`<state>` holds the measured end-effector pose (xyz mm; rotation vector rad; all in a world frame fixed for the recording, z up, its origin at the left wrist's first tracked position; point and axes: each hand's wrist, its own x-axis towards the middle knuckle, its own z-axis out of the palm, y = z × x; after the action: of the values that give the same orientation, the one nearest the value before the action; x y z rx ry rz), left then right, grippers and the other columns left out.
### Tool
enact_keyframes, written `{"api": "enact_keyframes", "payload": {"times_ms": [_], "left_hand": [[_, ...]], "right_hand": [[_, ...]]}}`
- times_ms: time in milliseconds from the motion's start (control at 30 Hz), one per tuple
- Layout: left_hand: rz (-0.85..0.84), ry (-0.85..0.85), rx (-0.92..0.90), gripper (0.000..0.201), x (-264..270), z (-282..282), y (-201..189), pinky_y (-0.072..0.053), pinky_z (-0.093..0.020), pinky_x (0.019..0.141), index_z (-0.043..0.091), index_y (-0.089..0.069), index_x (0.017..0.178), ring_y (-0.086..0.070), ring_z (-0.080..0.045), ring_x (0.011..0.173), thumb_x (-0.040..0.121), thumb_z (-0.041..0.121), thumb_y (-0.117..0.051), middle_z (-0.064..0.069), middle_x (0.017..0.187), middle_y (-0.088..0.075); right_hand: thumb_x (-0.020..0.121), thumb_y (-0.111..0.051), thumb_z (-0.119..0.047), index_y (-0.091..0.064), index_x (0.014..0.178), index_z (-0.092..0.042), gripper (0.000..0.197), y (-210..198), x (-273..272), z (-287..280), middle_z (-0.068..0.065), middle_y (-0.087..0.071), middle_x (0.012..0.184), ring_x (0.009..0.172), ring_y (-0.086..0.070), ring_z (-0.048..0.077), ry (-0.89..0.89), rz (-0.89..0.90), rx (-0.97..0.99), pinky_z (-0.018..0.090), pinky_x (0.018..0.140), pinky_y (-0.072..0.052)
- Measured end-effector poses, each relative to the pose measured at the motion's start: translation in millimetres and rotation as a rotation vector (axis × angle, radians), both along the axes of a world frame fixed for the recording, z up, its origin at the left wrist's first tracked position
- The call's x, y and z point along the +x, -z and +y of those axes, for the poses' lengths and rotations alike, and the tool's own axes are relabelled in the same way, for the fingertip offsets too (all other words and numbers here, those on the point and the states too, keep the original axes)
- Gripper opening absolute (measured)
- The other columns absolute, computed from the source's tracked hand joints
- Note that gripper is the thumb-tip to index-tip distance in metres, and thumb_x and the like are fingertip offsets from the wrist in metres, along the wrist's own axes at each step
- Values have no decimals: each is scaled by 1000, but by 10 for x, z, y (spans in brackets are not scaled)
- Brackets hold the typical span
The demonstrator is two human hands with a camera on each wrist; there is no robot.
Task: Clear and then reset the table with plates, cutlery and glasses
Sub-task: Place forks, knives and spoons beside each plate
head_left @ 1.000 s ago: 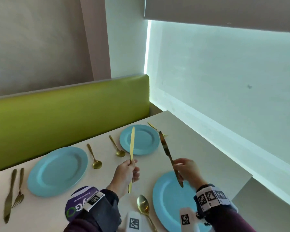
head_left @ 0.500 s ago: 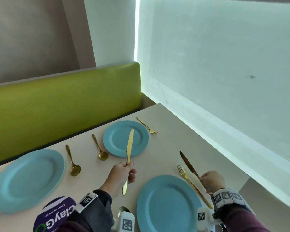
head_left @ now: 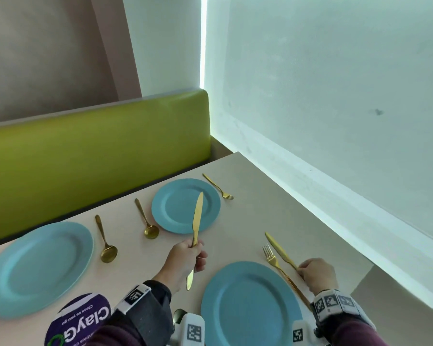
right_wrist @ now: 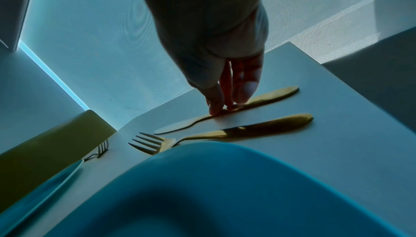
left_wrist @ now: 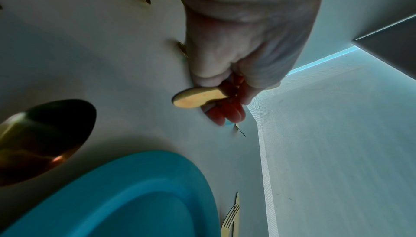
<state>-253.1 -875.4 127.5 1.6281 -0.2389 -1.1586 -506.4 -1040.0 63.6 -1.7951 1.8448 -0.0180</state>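
My left hand (head_left: pixel 188 255) grips a gold knife (head_left: pixel 197 221) by its handle and holds it nearly upright above the table, blade over the far blue plate (head_left: pixel 171 208). In the left wrist view my fingers (left_wrist: pixel 225 114) curl round that knife's handle (left_wrist: pixel 198 98). A second gold knife (head_left: pixel 280 250) lies flat on the table, right of a gold fork (head_left: pixel 273 260) and the near blue plate (head_left: pixel 250 305). My right hand (head_left: pixel 315 273) pinches its handle (right_wrist: pixel 270 96) against the tabletop, fingertips (right_wrist: pixel 215 110) on the metal.
A third blue plate (head_left: pixel 38 265) sits at the left, with two gold spoons (head_left: pixel 105 240) (head_left: pixel 146 221) between the plates. Another fork (head_left: pixel 219 187) lies by the far plate, a spoon (left_wrist: pixel 45 134) left of the near plate. A green bench back (head_left: pixel 98 151) lines the far side. The table's right edge (head_left: pixel 335 233) runs along the wall.
My right hand brought its knife down from the air and laid it on the table to the right of the fork. The left hand keeps its knife raised.
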Motion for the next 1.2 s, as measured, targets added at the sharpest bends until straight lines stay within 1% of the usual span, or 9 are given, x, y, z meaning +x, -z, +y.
{"api": "enact_keyframes", "payload": {"times_ms": [267,400,533,633,700,833,933,1033,1200], "left_hand": [[-74,95,89,19,46,-3,-57,-45,-23,53,1,-52,102,-50,-16,58,93,-5,-36,-10,72,-56],[-193,317,164,45,121,-38,-149,-46,-18,52,1,-36,138,-55,-13,63,93,-4,-35,-7,82,-61],[-351,475,193,37,226,-122,-245,-44,-20,54,6,-36,129,-57,-12,59,92,8,-44,-4,84,-65],[-412,497,179,20,353,-170,-284,-43,-22,58,12,-36,108,-57,-11,58,93,16,-48,-2,84,-64],[-432,532,194,33,450,-207,-290,-44,-25,62,17,-32,119,-60,-13,66,93,18,-51,-2,89,-65],[-566,481,264,75,637,-307,-291,-49,-28,80,14,-18,147,-56,-20,104,89,32,-60,-4,114,-62],[-779,373,321,76,828,-364,-327,-31,-35,111,11,-18,147,-32,-26,136,89,38,-58,-9,147,-38],[-816,224,257,63,1042,-369,-384,-30,-33,111,8,-28,144,-36,-26,134,92,31,-56,-10,144,-42],[-747,188,195,45,1336,-336,-324,-41,-25,98,13,-42,136,-50,-19,123,94,25,-52,-5,135,-52]], "right_hand": [[86,-63,-21,-73,101,-15,19,-418,500,39,5,-72,104,96,-65,25,-96,-116,-255,32,82,-50],[82,-69,-15,-77,94,-20,15,-897,1247,256,0,-73,97,87,-68,25,-531,-371,-450,30,74,-51],[89,-55,-14,-69,112,-25,29,-1016,1797,492,-7,-66,119,109,-61,16,-1101,-101,-362,29,84,-48],[88,-50,-10,-70,108,-24,31,-999,1971,501,0,-68,110,103,-62,22,-1219,59,-345,31,76,-47],[89,-50,-13,-70,106,-22,28,-969,2039,459,2,-67,108,99,-62,23,-1239,81,-337,29,71,-43],[89,-55,-19,-72,102,-24,22,-994,2146,265,-2,-66,107,98,-62,20,-1149,9,-334,25,68,-36],[83,-63,-18,-76,92,-25,17,-979,2213,-81,-4,-64,93,94,-63,20,-846,-96,-310,22,66,-43],[81,-64,-15,-75,77,-27,17,-906,2264,-524,-5,-64,83,87,-64,20,-495,-165,-241,23,67,-48],[83,-65,-16,-75,90,-13,13,-683,2365,-1094,6,-70,95,89,-63,22,-244,-129,-195,30,75,-51]]}}
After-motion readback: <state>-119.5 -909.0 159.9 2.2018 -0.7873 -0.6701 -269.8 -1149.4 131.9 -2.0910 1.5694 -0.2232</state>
